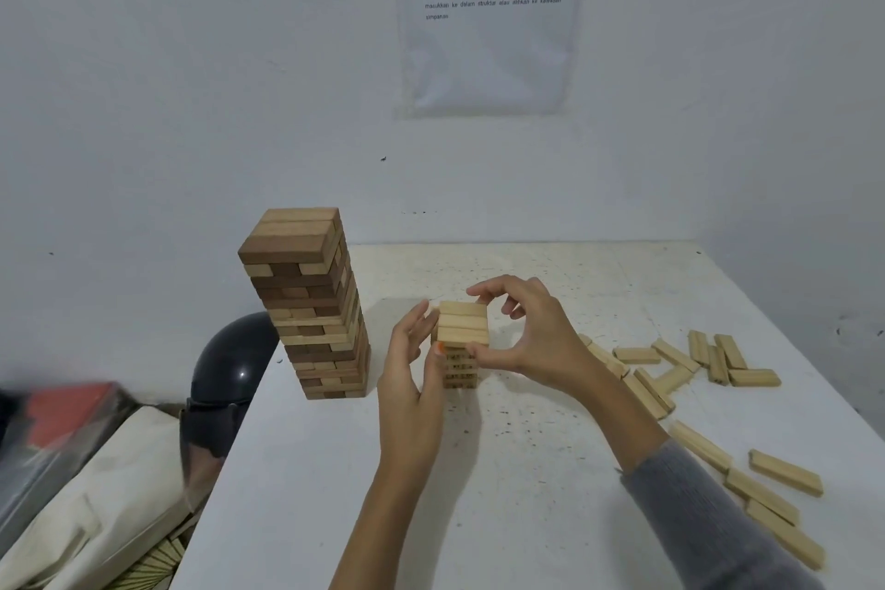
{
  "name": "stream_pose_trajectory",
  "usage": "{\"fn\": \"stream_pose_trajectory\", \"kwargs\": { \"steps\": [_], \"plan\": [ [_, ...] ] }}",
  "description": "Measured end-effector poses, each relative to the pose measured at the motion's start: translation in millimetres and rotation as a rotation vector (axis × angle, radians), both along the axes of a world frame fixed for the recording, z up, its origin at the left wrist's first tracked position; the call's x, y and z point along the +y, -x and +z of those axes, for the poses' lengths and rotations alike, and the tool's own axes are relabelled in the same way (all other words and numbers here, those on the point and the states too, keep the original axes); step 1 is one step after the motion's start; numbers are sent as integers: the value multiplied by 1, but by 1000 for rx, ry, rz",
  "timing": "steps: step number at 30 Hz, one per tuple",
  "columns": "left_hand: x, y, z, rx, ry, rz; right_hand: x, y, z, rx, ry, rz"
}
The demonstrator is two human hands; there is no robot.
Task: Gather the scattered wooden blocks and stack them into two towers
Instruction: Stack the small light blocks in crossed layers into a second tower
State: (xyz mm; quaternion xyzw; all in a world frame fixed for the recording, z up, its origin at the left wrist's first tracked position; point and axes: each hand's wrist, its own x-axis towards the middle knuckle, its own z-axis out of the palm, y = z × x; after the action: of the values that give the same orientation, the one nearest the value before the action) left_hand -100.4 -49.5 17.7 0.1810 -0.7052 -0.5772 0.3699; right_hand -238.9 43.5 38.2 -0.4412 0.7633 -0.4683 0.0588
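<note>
A tall tower (311, 302) of light and dark wooden blocks stands at the table's left edge. To its right rises a short tower (460, 340) of pale blocks. My left hand (412, 378) touches the short tower's left side with straight fingers. My right hand (531, 331) arches over its top layer, thumb at the near edge and index finger at the far edge, pinching that layer. Several loose pale blocks (670, 369) lie scattered to the right, and more loose blocks (776, 489) sit by my right sleeve.
The white table (431, 493) ends at a wall behind and on the right. Off the left edge sit a dark helmet (230, 364), a cream bag (96, 503) and a red and grey box (57, 422). A printed sheet (488, 14) hangs on the wall.
</note>
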Motion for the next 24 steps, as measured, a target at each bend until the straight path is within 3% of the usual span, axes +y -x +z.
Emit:
{"fn": "stream_pose_trajectory", "kwargs": {
  "steps": [20, 24],
  "plan": [
    [-13, 7, -5, -105, 8, 41, -8, 0, -5, -51, -93, -10],
    [-8, 8, -2, -116, -91, 56, 0, -8, -8, -210, 7, -55]
  ]
}}
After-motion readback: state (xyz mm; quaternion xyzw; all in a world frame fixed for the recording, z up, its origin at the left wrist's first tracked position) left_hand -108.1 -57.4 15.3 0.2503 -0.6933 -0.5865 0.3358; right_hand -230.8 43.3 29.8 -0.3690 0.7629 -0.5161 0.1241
